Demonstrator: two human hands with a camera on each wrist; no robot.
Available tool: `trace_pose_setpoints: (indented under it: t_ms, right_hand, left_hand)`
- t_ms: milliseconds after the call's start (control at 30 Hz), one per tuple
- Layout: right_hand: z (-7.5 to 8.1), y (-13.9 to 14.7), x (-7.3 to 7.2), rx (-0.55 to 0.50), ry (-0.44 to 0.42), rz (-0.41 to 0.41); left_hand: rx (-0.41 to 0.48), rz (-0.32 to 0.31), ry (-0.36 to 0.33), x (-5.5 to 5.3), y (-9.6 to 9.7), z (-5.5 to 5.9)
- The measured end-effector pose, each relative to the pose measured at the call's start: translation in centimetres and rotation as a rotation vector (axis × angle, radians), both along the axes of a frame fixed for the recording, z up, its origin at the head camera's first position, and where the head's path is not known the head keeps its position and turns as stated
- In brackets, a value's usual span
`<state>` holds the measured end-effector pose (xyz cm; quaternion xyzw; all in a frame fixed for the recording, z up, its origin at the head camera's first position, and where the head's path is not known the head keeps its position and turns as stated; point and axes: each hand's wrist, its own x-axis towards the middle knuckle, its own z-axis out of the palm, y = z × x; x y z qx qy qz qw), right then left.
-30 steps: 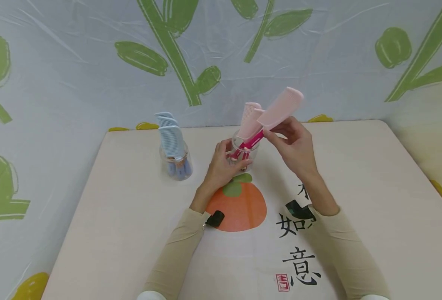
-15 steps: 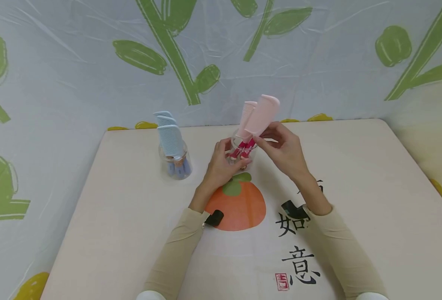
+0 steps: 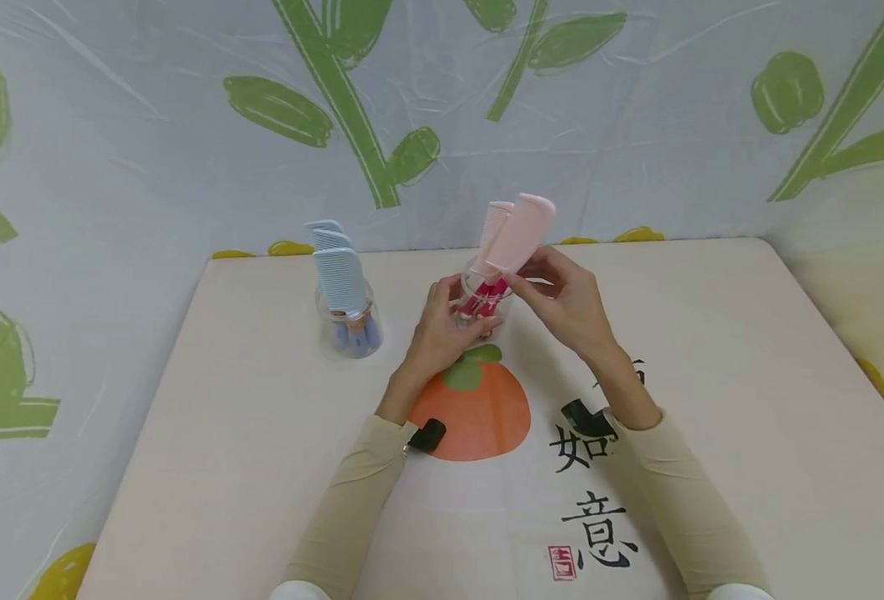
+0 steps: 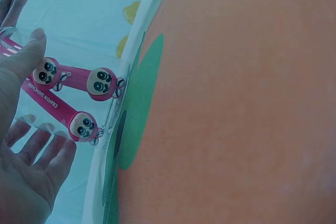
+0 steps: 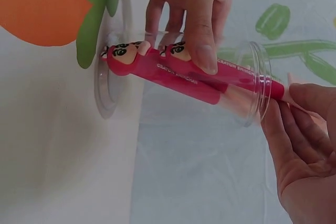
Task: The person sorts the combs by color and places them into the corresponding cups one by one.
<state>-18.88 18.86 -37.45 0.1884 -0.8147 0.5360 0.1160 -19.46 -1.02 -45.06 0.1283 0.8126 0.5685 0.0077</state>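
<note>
My left hand [image 3: 445, 327] grips a clear jar [image 5: 105, 109], thumb on the near side and fingers around the far side. Inside the jar stand dark pink comb handles with cartoon-face ends [image 4: 84, 125], shown through its wall in both wrist views. My right hand [image 3: 567, 302] pinches a pink comb [image 3: 526, 232] just above the jar's rim, between thumb and fingers. This comb's handle goes down into the jar and its toothed head leans right. Another pink comb [image 3: 492, 223] sticks up behind it, partly covered.
Left of the hands, a second clear jar [image 3: 377, 335] holds several light blue combs [image 3: 340, 282], heads up. The pale table [image 3: 247, 467] bears an orange fruit print [image 3: 479, 417] and black characters [image 3: 599, 533]. A leaf-patterned sheet [image 3: 621, 167] hangs behind the table.
My right hand has moved left and down with the pink comb, whose handle has slid into the jar. The comb head now stands steeper. My left hand has stayed on the jar.
</note>
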Motion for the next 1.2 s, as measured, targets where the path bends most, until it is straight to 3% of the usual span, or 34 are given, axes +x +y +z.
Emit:
trace_pose_setpoints:
  t_ms: [500,1200]
  right_hand:
    - [0.43,-0.41,0.08,0.066,-0.016,-0.022]
    - [0.89,-0.52,0.09,0.148,0.048,-0.052]
  left_hand:
    - [-0.001,0.004,0.011,-0.11,-0.09,-0.07]
    - [0.02,0.006,0.0,0.06,0.11,-0.1]
